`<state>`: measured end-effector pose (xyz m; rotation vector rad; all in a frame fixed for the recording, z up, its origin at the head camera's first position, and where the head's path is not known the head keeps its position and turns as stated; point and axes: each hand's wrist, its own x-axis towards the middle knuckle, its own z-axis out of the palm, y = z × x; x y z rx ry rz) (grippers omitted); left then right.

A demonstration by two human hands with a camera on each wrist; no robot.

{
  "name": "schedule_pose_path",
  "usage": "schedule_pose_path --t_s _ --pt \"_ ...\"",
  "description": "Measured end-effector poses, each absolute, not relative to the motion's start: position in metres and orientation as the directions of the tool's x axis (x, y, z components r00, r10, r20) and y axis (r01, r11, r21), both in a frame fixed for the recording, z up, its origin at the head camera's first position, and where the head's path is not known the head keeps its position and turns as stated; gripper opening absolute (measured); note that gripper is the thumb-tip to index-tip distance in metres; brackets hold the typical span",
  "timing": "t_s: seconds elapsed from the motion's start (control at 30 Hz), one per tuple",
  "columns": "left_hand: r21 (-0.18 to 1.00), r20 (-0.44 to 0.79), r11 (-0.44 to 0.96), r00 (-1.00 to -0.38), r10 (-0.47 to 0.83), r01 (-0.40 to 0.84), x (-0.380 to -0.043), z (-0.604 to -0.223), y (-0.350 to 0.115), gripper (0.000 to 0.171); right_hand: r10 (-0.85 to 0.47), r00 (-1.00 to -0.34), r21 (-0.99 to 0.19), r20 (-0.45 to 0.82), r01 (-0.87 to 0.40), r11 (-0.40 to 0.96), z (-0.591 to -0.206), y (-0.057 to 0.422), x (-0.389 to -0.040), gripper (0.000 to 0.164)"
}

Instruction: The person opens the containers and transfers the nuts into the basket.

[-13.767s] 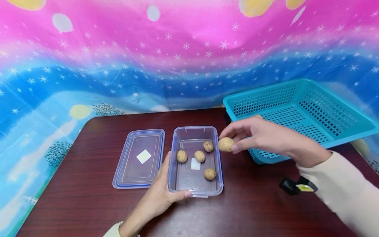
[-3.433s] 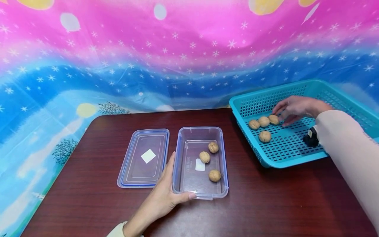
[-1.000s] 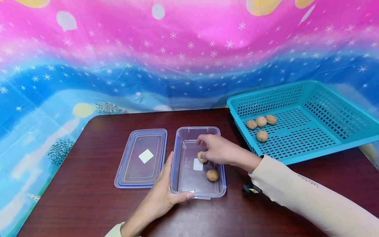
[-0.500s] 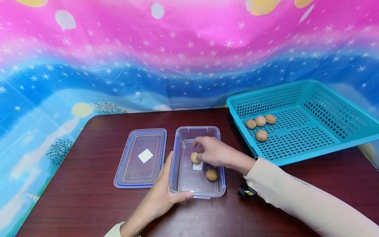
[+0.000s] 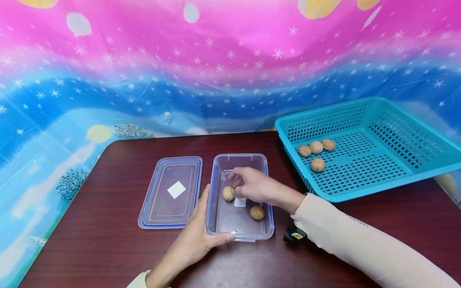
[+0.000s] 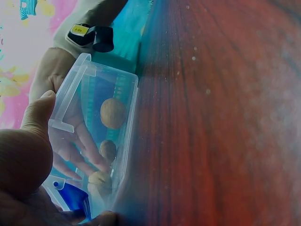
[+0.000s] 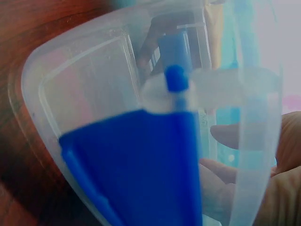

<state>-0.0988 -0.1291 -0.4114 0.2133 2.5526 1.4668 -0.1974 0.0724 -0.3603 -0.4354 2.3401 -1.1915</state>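
Note:
A clear plastic food box (image 5: 271, 208) with a blue-tinted rim stands lidless on the table. My left hand (image 5: 194, 236) grips its near left corner, thumb over the front rim and fingers along the left wall. My right hand (image 5: 253, 186) reaches into the box from the right and pinches a walnut (image 5: 228, 193) low over its floor. In the left wrist view, fingertips show right at that walnut (image 6: 99, 179). Another walnut (image 5: 257, 213) lies near the front; a third walnut (image 6: 107, 149) shows through the wall. The right wrist view has a blue clip (image 7: 136, 165) covering the fingertips.
A teal perforated basket (image 5: 389, 178) stands right of the box, with several walnuts (image 5: 316, 147) grouped at its left end. Left of the box lies the clear lid (image 5: 173, 208) with a white label. A patterned cloth (image 5: 216, 80) hangs behind the dark wooden table (image 5: 119, 224).
Over the last second, my right hand moves left inside the box, the walnut moving with it. Earlier, that hand was at the walnuts in the basket. My left hand stays on the box.

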Motion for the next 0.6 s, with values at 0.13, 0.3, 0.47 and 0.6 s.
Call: schedule_pose_path --t_s 0.13,0.3,0.47,0.6 --pt "0.864 -0.117 0.503 -0.972 0.204 0.001 -0.099 -0.412 -0.129 0.134 -0.485 -0.829 -0.839 -0.28 -0.033 0.543 -0.363 0.071 -0.197 0.039" --pt "0.862 -0.134 0.507 -0.971 0.198 -0.016 -0.098 -0.412 -0.129 0.134 -0.488 -0.821 -0.864 -0.297 0.013 0.504 -0.366 0.068 -0.196 0.042" --pt "0.86 -0.133 0.51 -0.971 0.198 -0.013 -0.098 -0.412 -0.129 0.134 -0.489 -0.815 -0.873 -0.313 0.044 0.485 -0.37 0.065 -0.196 0.045" --pt "0.86 -0.115 0.51 -0.972 0.204 0.005 -0.099 -0.412 -0.129 0.133 -0.488 -0.809 -0.881 -0.328 0.076 0.467 -0.373 0.064 -0.197 0.047"
